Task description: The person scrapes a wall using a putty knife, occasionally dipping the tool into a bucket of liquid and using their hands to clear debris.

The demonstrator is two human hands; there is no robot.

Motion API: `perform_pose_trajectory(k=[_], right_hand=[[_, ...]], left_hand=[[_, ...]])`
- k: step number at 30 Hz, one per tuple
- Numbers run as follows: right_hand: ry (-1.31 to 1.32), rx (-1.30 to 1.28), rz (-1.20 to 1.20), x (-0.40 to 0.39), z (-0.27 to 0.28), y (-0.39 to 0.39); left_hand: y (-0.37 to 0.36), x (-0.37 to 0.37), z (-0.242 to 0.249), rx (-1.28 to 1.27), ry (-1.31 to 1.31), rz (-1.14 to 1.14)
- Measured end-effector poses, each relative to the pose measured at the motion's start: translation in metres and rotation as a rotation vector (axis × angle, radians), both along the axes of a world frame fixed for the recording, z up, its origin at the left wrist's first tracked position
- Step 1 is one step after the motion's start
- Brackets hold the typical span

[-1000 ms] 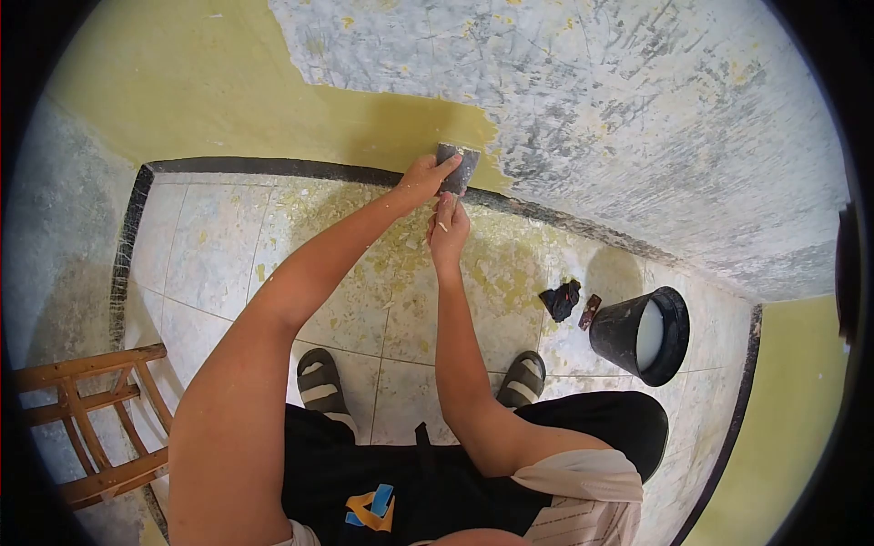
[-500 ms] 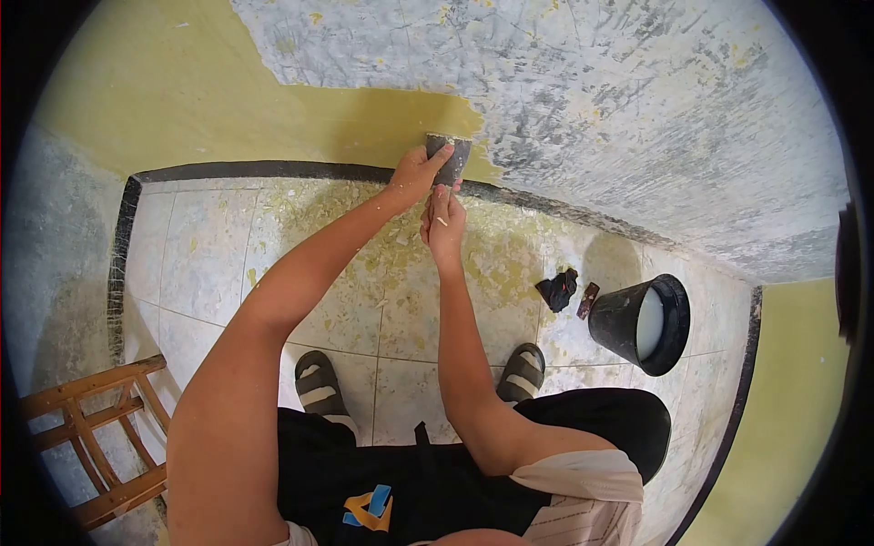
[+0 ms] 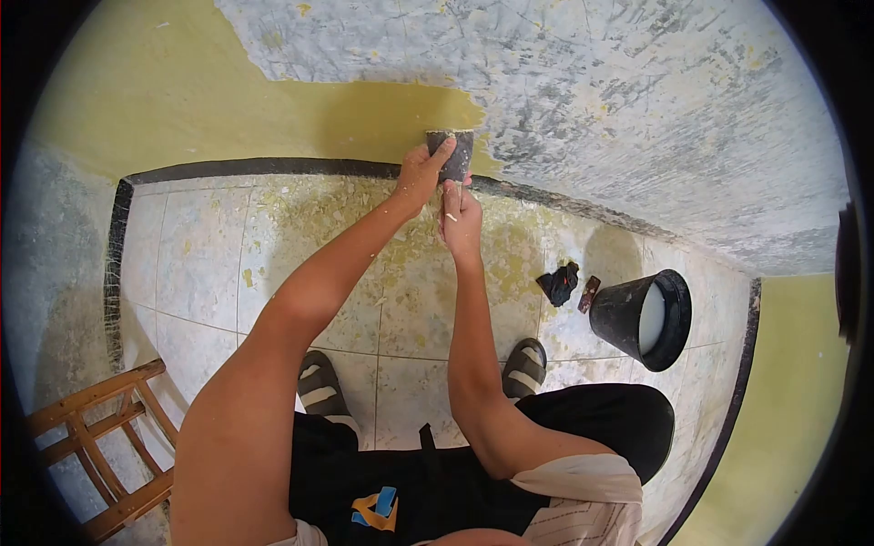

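Note:
A wide, dark-bladed paint scraper [image 3: 462, 156] lies with its front edge against the lower wall, where yellow paint [image 3: 364, 114] meets a scraped grey-white area [image 3: 619, 109]. My left hand [image 3: 421, 179] grips the blade from its left side, thumb laid across the top face. Behind it, my right hand [image 3: 463, 220] is closed around the handle, which is mostly hidden by the fingers. Pale flakes stick to the blade's edge and to my right hand.
Paint flakes [image 3: 401, 259] litter the tiled floor between my sandals and the wall. To the right stand a black bucket [image 3: 619, 318] of cloudy liquid, a crumpled black cloth [image 3: 558, 283] and a small brown object [image 3: 590, 293]. A wooden ladder-like frame [image 3: 100, 446] is at lower left.
My right hand and forearm have swung slightly to the right, turning the scraper a little. The blade's edge stays near the same spot on the wall. The whole view has shifted slightly.

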State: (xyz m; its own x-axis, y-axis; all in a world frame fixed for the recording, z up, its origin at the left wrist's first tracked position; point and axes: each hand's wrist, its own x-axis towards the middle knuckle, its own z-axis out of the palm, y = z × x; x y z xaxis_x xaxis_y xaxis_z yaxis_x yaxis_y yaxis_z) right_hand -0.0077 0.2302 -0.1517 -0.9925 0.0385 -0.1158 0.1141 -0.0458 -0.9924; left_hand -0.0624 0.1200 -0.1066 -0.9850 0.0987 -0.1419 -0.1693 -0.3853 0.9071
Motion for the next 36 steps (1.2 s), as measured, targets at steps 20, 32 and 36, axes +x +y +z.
perform_pose_trajectory(k=[20,32,36], right_hand=[[-0.027,-0.168,-0.012,0.002,0.014,-0.023],[0.322,0.271,-0.038,-0.03,0.065,0.003],[0.245,0.008,-0.002,-0.022,0.073,-0.032]], left_hand=[[-0.004,0.003,0.018,-0.125,0.005,0.138],[-0.005,-0.013,0.052,0.001,-0.05,0.174],[-0.031,-0.007,0.082,-0.22,-0.07,0.153]])
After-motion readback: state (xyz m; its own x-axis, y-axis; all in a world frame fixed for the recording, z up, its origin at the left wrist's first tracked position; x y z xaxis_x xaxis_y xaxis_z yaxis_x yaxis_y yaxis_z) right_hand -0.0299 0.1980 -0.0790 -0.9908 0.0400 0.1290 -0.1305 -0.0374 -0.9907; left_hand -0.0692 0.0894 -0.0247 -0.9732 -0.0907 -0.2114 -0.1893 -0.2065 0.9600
